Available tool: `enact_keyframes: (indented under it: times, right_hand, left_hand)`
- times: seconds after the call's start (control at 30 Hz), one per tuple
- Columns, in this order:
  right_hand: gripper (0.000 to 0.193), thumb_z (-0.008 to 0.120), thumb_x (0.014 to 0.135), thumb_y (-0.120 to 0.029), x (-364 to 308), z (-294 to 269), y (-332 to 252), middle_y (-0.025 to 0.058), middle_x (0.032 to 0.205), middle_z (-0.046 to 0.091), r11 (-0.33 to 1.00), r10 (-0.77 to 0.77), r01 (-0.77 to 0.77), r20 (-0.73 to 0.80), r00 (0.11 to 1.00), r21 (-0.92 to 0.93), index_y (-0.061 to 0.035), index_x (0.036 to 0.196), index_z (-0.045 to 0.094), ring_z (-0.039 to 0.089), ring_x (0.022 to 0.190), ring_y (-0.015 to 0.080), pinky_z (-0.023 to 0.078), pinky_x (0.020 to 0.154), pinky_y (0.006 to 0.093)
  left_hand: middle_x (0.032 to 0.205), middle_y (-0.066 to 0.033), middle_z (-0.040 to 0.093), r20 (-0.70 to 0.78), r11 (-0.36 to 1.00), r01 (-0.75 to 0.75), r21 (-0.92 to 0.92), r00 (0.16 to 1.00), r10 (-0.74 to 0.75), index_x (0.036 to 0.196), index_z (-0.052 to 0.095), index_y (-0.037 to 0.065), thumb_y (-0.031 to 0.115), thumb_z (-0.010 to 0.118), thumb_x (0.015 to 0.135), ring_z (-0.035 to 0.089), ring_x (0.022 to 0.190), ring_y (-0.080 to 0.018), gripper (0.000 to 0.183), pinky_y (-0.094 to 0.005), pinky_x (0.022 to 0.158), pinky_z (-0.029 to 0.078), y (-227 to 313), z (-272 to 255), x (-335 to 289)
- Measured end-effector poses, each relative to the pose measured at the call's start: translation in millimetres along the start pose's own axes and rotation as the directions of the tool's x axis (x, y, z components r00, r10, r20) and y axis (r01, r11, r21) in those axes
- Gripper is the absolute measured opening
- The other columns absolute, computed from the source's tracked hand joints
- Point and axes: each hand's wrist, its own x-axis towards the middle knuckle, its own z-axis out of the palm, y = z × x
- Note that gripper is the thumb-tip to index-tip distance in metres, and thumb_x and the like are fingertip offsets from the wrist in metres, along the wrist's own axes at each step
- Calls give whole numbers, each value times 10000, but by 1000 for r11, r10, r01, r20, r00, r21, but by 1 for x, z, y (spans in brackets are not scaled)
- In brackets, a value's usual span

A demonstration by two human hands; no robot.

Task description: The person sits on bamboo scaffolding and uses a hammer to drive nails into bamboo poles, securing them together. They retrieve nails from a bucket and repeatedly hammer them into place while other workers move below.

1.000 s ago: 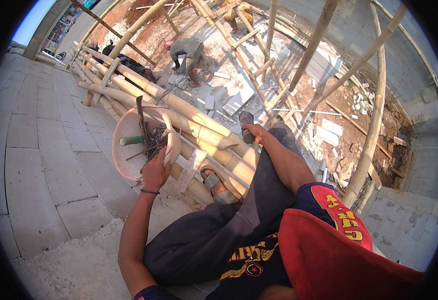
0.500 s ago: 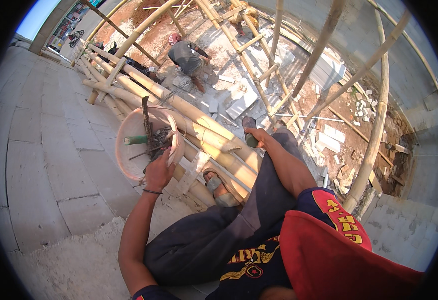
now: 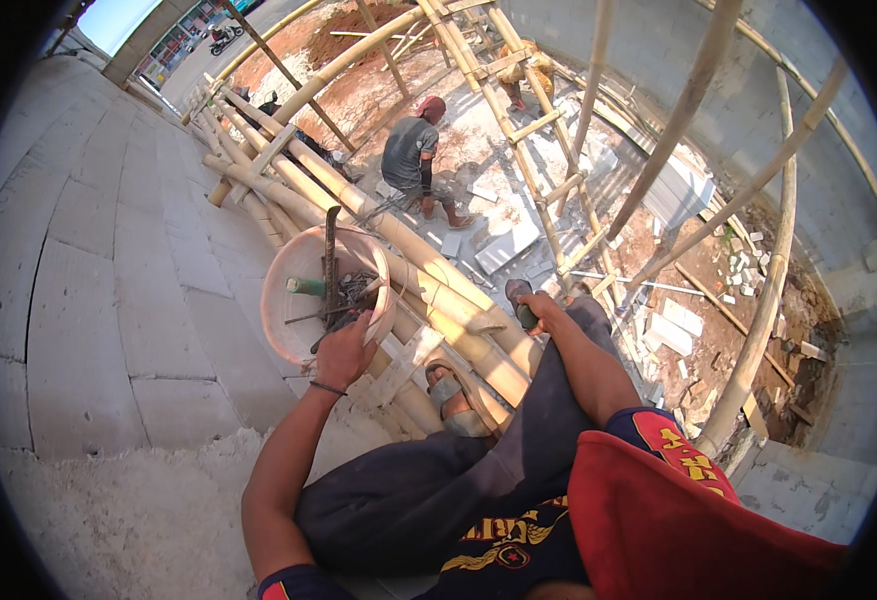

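My left hand (image 3: 347, 348) is in the near side of a pinkish-white bucket (image 3: 281, 322), fingers curled down among a heap of nails (image 3: 362, 288). What the fingertips close on is hidden. A long rusty metal bar (image 3: 332, 250) stands up out of the bucket, and a green handle (image 3: 306, 286) lies against its inner wall. My right hand (image 3: 545, 308) rests by my raised right knee, closed around a dark greenish grip that I cannot make out. My sandalled left foot (image 3: 454, 395) is on the bamboo poles (image 3: 459, 318) beside the bucket.
A grey block wall (image 3: 99, 290) runs along the left. Bamboo scaffold poles and a bamboo ladder (image 3: 519, 130) rise ahead and at right. Far below, a person in grey (image 3: 409, 155) crouches among white blocks (image 3: 507, 245), with another person (image 3: 527, 75) beyond. Rubble lies at right.
The view has shifted, so the bucket and my hands appear further right. My left hand stays in the bucket and my right by my knee. The crouching person below has turned and straightened somewhat.
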Motion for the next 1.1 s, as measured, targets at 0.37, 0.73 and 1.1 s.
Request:
enact_keyframes:
  times: [0.37,0.73,1.1]
  right_hand:
    - [489,652,864,-293,9,-3,3,88,1202,513,991,-78,77,7,997,106,-248,1333,519,561,964,309,519,659,528]
    - [657,790,741,-313,-8,-2,-5,98,1126,567,964,-226,229,-40,973,133,-195,1329,521,578,969,287,565,639,459]
    - [717,809,733,-335,-3,0,-6,108,1201,559,971,-209,218,-98,973,94,-199,1364,497,586,1005,304,581,638,442]
  left_hand:
    - [1021,-188,679,-36,1000,-31,3,999,31,1281,534,68,264,688,805,678,826,-352,538,-437,695,545,2,-2,0]
    - [967,-178,686,-28,999,-35,8,999,35,1265,531,89,249,696,796,675,796,-359,522,-451,671,542,3,-4,-2]
    - [961,-195,678,11,999,-12,40,1000,12,1270,519,88,252,690,800,671,789,-365,527,-457,670,544,1,-2,-1]
